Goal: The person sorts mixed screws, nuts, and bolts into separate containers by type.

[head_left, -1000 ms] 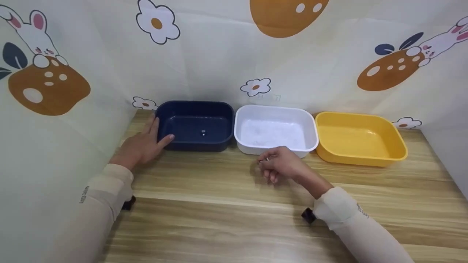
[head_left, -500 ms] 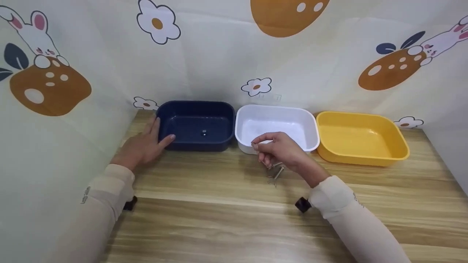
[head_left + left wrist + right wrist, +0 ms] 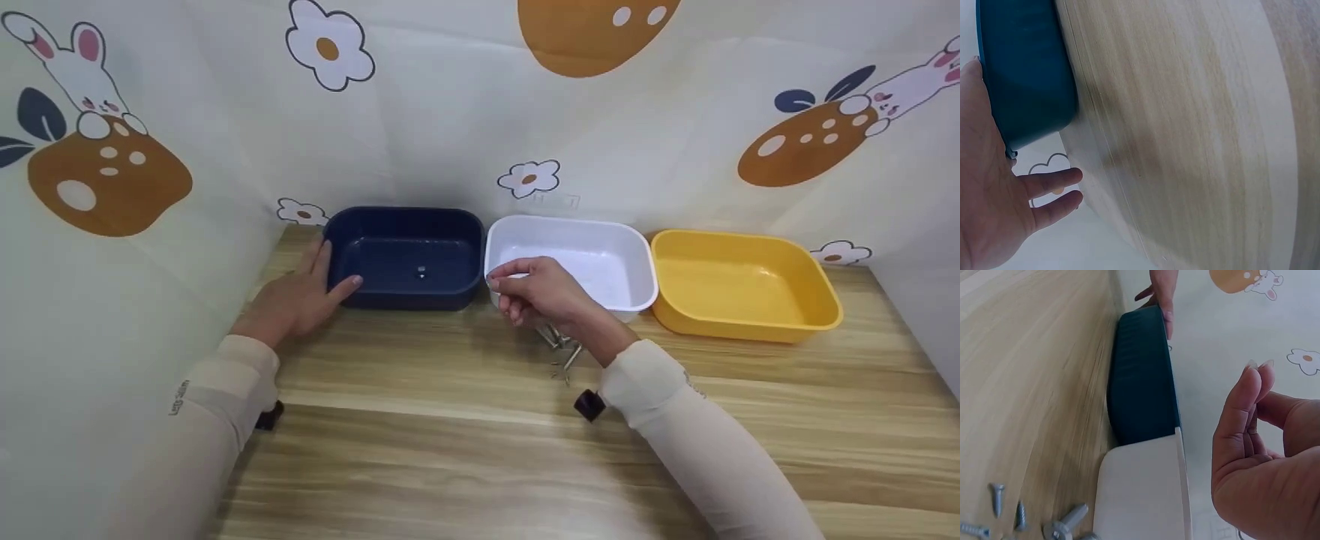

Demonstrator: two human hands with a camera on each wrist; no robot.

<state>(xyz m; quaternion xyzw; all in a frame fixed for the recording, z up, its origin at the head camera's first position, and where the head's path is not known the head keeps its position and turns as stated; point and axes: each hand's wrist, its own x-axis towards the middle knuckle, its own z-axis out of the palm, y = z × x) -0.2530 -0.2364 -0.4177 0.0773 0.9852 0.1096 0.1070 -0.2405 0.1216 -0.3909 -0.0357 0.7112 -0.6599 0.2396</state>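
Observation:
My left hand (image 3: 294, 300) rests against the left end of a dark blue box (image 3: 405, 300), thumb at its front rim, other fingers along its side. In the left wrist view two fingers of it stretch out straight below the box. A small shiny metal piece (image 3: 421, 272) lies inside this box. My right hand (image 3: 544, 292) is raised over the front left part of a white box (image 3: 645, 292), thumb and fingertips pinched together. What the fingertips pinch is small and mostly hidden. Below that hand several metal screws (image 3: 573, 357) lie on the table.
A yellow box (image 3: 750, 330) stands right of the white one, the three in a row along the patterned backdrop (image 3: 420, 135). In the right wrist view more screws (image 3: 997, 499) show on the wooden table (image 3: 420, 465). Pale curtain-like sides close in at left and right.
My right hand has risen from the table and moved left over the white box's front rim, uncovering the screws. My left hand stays at the dark blue box.

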